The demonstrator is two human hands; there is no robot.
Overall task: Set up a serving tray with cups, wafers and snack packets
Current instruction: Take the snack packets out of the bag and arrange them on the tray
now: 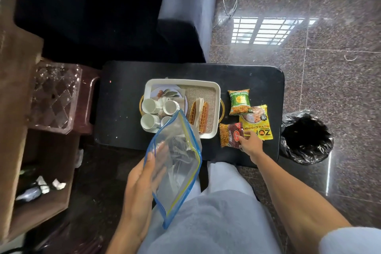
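On low black table [123, 109]: white rectangular serving tray [216, 97] holding four white cups [148, 106] and two brown wafers [203, 116]; three snack packets [240, 102] beside tray; left hand [142, 187] gripping one clear blue-edged zip bag [177, 163]; right hand [250, 143], fingers spread, touching red packet [229, 134].

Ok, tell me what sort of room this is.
Most likely a home living room. A low black table stands on a polished granite floor beside an upholstered sofa, and it carries a serving tray with small cups.
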